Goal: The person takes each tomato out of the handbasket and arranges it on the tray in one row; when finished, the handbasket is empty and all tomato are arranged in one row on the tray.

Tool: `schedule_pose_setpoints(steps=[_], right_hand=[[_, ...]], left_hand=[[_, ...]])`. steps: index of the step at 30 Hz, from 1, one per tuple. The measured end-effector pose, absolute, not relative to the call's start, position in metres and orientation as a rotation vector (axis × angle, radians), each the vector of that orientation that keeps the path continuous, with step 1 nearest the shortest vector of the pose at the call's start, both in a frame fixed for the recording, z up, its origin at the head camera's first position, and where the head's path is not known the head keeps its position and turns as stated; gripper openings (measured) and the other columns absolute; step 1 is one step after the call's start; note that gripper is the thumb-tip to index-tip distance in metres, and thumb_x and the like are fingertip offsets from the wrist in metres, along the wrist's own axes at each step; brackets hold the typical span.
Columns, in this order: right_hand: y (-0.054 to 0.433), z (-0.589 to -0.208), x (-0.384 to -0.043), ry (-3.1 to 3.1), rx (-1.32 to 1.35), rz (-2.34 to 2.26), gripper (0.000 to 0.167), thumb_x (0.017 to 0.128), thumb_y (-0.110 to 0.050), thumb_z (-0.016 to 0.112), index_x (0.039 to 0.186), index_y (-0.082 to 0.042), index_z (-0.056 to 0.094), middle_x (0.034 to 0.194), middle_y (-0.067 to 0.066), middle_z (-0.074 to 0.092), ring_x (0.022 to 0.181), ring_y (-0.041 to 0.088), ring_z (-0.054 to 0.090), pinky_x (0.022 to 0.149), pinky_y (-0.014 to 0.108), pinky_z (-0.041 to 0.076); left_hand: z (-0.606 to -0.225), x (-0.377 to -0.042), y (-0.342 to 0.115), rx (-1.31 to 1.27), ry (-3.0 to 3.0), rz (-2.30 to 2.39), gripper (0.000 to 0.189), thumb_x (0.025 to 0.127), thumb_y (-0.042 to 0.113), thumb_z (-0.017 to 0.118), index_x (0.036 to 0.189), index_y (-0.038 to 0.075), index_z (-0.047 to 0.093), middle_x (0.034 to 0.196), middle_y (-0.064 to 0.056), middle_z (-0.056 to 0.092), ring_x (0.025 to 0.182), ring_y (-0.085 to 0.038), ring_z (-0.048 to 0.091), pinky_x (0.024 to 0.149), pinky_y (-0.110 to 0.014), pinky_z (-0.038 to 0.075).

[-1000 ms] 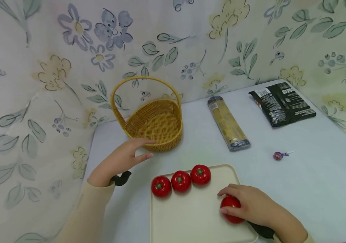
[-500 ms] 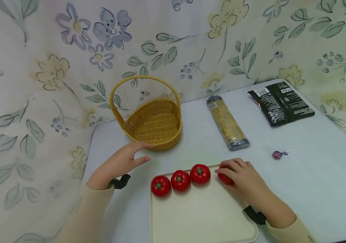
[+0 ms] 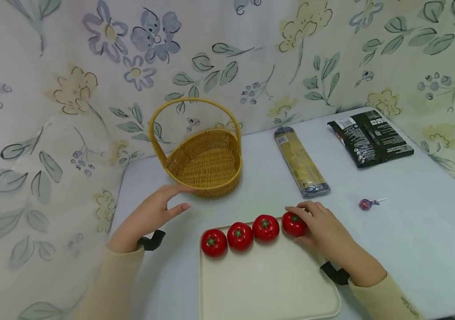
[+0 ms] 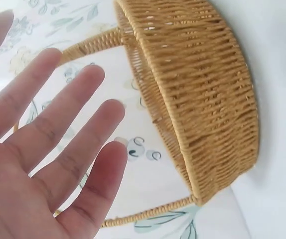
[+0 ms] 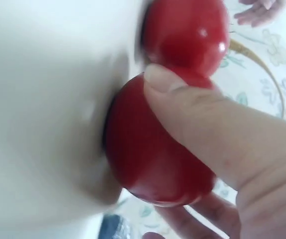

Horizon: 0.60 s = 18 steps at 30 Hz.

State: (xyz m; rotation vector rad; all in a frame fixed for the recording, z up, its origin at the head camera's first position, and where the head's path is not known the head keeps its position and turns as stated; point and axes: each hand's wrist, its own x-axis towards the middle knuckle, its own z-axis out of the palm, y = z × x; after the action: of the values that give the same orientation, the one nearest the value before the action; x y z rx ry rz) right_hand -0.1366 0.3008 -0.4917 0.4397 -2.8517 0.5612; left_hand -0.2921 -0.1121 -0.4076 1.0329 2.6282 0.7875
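Along the far edge of a cream tray (image 3: 267,284) several red tomatoes stand in a row, among them the leftmost tomato (image 3: 213,243) and the third tomato (image 3: 265,228). My right hand (image 3: 323,226) holds the rightmost tomato (image 3: 293,224) at the tray's far right corner. In the right wrist view the thumb lies across this tomato (image 5: 153,149), with fingers curled behind it. My left hand (image 3: 153,211) hovers before the wicker basket (image 3: 215,191), fingers extended and holding nothing. The left wrist view shows the fingers spread beside the basket's side (image 4: 208,99), apart from it.
Behind the tray lies a long clear pack of yellow sticks, like dry noodles (image 3: 301,162). A black printed packet (image 3: 371,138) lies at the back right, and a wrapped lollipop (image 3: 365,204) right of the tray. A floral cloth (image 3: 131,89) backs the table.
My right hand has carried the tomato from the tray's right side to its far right corner, beside the others. The left hand has drawn back slightly from the basket.
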Motion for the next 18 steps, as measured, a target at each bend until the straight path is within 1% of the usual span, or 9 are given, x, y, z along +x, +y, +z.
schedule_pose_setpoints(steps=[2, 5, 7, 9, 12, 14, 16, 18], right_hand=[[0.304, -0.489, -0.14, -2.864, 0.466, 0.578, 0.087, 0.07, -0.015, 0.1, 0.146, -0.013, 0.058, 0.129, 0.016, 0.06, 0.117, 0.037, 0.058, 0.092, 0.057, 0.057], [0.311, -0.479, -0.144, -2.914, 0.458, 0.662, 0.098, 0.071, -0.021, 0.1, 0.154, -0.014, 0.049, 0.14, 0.018, 0.054, 0.127, 0.04, 0.054, 0.097, 0.061, 0.054], [0.318, -0.465, -0.149, -2.917, 0.431, 0.702, 0.099, 0.075, -0.024, 0.098, 0.157, -0.013, 0.044, 0.149, 0.02, 0.048, 0.132, 0.041, 0.049, 0.103, 0.065, 0.048], [0.326, -0.448, -0.159, -2.903, 0.393, 0.675, 0.094, 0.082, -0.028, 0.093, 0.158, -0.012, 0.042, 0.154, 0.021, 0.043, 0.137, 0.044, 0.044, 0.107, 0.068, 0.043], [0.336, -0.423, -0.181, -2.9, 0.336, 0.522, 0.083, 0.092, -0.035, 0.083, 0.158, -0.008, 0.04, 0.158, 0.026, 0.037, 0.144, 0.049, 0.035, 0.113, 0.071, 0.032], [0.34, -0.411, -0.197, -2.938, 0.293, 0.418, 0.08, 0.097, -0.041, 0.075, 0.16, -0.008, 0.037, 0.161, 0.027, 0.032, 0.15, 0.051, 0.024, 0.117, 0.071, 0.023], [0.34, -0.403, -0.211, -2.994, 0.254, 0.375, 0.081, 0.101, -0.046, 0.068, 0.163, -0.01, 0.031, 0.167, 0.026, 0.024, 0.155, 0.05, 0.012, 0.121, 0.07, 0.014], [0.338, -0.397, -0.223, -3.044, 0.225, 0.351, 0.082, 0.103, -0.051, 0.062, 0.165, -0.011, 0.026, 0.171, 0.023, 0.016, 0.158, 0.046, 0.003, 0.123, 0.067, 0.005]], left_hand=[[-0.408, -0.292, -0.113, 1.019, 2.651, 0.8, 0.046, 0.1, 0.022, 0.074, 0.144, 0.01, 0.062, 0.144, -0.007, 0.061, 0.136, -0.032, 0.052, 0.113, -0.057, 0.042], [-0.41, -0.292, -0.112, 1.002, 2.683, 0.799, 0.047, 0.1, 0.021, 0.074, 0.144, 0.009, 0.061, 0.146, -0.01, 0.059, 0.139, -0.033, 0.049, 0.115, -0.058, 0.039], [-0.411, -0.294, -0.11, 1.029, 2.746, 0.751, 0.052, 0.1, 0.022, 0.075, 0.147, 0.009, 0.058, 0.15, -0.012, 0.056, 0.141, -0.035, 0.046, 0.115, -0.06, 0.037], [-0.414, -0.298, -0.107, 1.051, 2.851, 0.671, 0.059, 0.099, 0.025, 0.077, 0.151, 0.01, 0.053, 0.155, -0.014, 0.05, 0.145, -0.039, 0.041, 0.115, -0.064, 0.035], [-0.418, -0.308, -0.101, 1.017, 3.029, 0.503, 0.074, 0.098, 0.035, 0.077, 0.159, 0.014, 0.042, 0.164, -0.015, 0.038, 0.152, -0.043, 0.029, 0.116, -0.068, 0.029], [-0.42, -0.315, -0.097, 0.957, 3.091, 0.418, 0.082, 0.098, 0.044, 0.074, 0.164, 0.017, 0.034, 0.169, -0.016, 0.028, 0.156, -0.043, 0.017, 0.118, -0.069, 0.023], [-0.422, -0.32, -0.093, 0.908, 3.107, 0.373, 0.087, 0.099, 0.052, 0.07, 0.167, 0.02, 0.027, 0.172, -0.016, 0.019, 0.159, -0.041, 0.005, 0.122, -0.067, 0.016], [-0.423, -0.323, -0.088, 0.874, 3.101, 0.354, 0.089, 0.099, 0.057, 0.065, 0.169, 0.022, 0.022, 0.173, -0.018, 0.012, 0.16, -0.038, -0.002, 0.124, -0.065, 0.009]])
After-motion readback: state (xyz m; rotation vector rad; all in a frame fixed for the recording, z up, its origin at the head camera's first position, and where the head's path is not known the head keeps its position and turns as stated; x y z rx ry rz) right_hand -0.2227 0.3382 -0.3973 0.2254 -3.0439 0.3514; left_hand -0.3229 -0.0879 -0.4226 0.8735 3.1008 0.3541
